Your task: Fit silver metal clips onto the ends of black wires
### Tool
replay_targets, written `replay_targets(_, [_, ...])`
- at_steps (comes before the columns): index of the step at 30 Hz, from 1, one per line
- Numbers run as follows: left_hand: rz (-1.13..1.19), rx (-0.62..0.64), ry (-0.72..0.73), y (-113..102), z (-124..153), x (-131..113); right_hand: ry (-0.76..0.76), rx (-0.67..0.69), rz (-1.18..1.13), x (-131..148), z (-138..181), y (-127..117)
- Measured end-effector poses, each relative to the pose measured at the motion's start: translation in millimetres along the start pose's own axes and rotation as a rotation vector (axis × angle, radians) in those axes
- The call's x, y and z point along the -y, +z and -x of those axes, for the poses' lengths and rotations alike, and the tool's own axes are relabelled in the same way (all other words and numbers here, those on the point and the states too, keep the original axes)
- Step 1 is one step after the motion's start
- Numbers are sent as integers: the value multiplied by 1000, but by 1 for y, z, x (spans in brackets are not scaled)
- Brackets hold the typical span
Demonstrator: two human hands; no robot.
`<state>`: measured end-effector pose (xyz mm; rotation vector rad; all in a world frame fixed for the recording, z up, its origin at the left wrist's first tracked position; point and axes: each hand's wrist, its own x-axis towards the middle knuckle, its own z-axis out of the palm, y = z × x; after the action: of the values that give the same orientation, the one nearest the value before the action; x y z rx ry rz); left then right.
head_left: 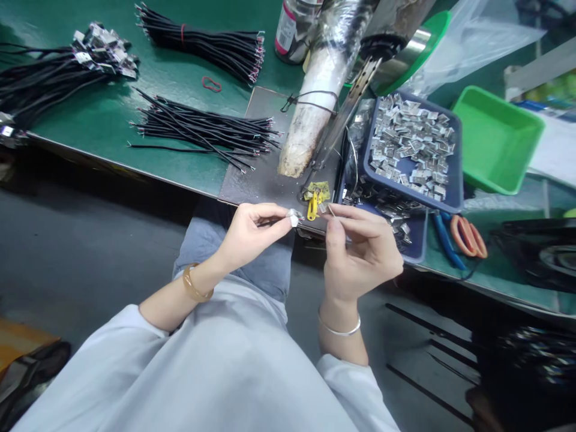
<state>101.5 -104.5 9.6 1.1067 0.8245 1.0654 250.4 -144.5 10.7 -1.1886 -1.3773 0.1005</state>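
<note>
My left hand (pixel 258 231) is closed in a pinch on a black cable (pixel 269 222), whose thin wire ends point to the right. Something white covers the tip of its thumb. Facing it, my right hand (pixel 360 246) pinches a small metal connector (pixel 323 209) between thumb and forefinger. A short gap separates the wire ends from the connector. Just behind the fingertips, a yellow clip-like piece (pixel 312 207) lies at the front of a dark board (pixel 256 180). A soldering iron (pixel 330 132) slants down above it, tied alongside a wrapped white tube (pixel 310 120).
Loose black cables (pixel 202 129) and a banded bundle (pixel 202 45) lie on the green table. Finished-looking cables with metal ends (pixel 101 54) are at left. At right stand a blue tray of connectors (pixel 456 162), a green tray (pixel 499 141) and orange-handled pliers (pixel 468 236).
</note>
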Motion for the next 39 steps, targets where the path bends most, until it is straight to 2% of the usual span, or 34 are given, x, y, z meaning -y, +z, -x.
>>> replay_targets(5, [-12, 54, -37, 0, -2, -1, -15, 139, -44, 2, 2, 1])
replay_targets(8, [-8, 64, -82, 0, -3, 0, 43, 130, -77, 0, 6, 3])
replay_targets(12, [-6, 22, -47, -1, -6, -1, 77, 108, -77, -4, 7, 6])
replay_targets(22, [-35, -4, 0, -2, -17, -7, -173, 147, 138, -10, -2, 11])
replay_targets(29, [-104, -36, 67, -1, -22, -8, -247, 139, 187, -12, -9, 15])
replay_targets(39, [-138, -48, 72, 0, -25, -17, -316, 120, 238, -13, -16, 17])
